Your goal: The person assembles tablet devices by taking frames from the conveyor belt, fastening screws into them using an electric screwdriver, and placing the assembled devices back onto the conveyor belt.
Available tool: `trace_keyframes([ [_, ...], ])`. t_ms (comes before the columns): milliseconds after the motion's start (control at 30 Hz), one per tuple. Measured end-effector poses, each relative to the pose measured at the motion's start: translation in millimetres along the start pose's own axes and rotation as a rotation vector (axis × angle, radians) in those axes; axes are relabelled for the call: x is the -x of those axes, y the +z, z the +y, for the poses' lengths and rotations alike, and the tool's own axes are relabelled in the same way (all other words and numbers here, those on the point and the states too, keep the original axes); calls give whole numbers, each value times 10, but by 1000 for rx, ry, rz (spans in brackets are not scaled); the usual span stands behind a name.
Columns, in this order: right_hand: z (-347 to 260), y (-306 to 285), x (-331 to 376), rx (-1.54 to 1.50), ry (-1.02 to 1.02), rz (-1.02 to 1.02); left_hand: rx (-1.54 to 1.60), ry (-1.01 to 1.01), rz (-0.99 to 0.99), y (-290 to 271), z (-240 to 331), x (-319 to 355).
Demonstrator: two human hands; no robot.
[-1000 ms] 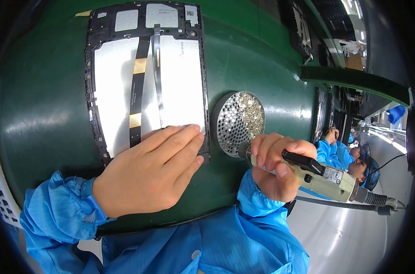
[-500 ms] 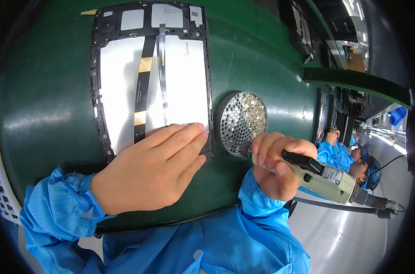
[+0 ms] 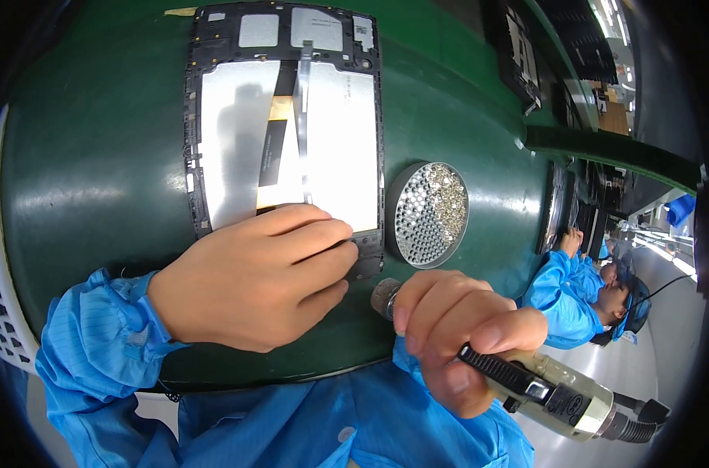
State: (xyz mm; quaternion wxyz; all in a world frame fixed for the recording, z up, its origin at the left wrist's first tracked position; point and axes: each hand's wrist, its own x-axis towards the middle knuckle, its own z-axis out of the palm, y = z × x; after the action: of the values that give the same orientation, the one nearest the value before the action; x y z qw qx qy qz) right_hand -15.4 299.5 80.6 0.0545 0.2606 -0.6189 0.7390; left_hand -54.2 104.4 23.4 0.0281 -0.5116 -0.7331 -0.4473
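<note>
A tablet's black-framed silver panel (image 3: pixel 342 148) lies flat on the green table. A black ribbon cable (image 3: pixel 271 152) with gold patches and a narrow silver strip (image 3: pixel 303 117) run down it. My left hand (image 3: pixel 249 281) rests across the panel's near edge, fingers slightly bent and holding nothing; its thumb is hidden. My right hand (image 3: pixel 463 335) is wrapped around a beige electric screwdriver (image 3: pixel 569 398) with a black lever. The screwdriver's nose points left, held off the panel's near right corner. Beyond it sits a round dish (image 3: pixel 419 238) with a perforated plate and many tiny screws (image 3: pixel 450 201).
A white slotted basket (image 3: pixel 7 312) stands at the left rim. On the right are a dark green rail (image 3: pixel 612 148), stacked dark panels (image 3: pixel 518 58) and a co-worker in a blue sleeve (image 3: pixel 561 292). A cable trails from the screwdriver's back end.
The screwdriver has left the screw dish and moved down and left, toward me, with my right hand. The panel and dish appear shifted slightly right in view. My left hand's fingers are more bent.
</note>
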Motion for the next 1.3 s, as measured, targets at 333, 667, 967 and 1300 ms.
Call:
trace_keyframes([
  [333, 173, 253, -59, 90, 38, 2, -71, 19, 39, -24, -105, 168],
  [667, 304, 287, -51, 133, 19, -25, -30, -6, -24, -77, -185, 215],
  [967, 156, -115, 203, 142, 74, 57, -33, 154, 178, 273, -267, -80],
  [1300, 51, -223, -17, 61, -146, 381, -159, 150, 134, 137, -204, 182],
])
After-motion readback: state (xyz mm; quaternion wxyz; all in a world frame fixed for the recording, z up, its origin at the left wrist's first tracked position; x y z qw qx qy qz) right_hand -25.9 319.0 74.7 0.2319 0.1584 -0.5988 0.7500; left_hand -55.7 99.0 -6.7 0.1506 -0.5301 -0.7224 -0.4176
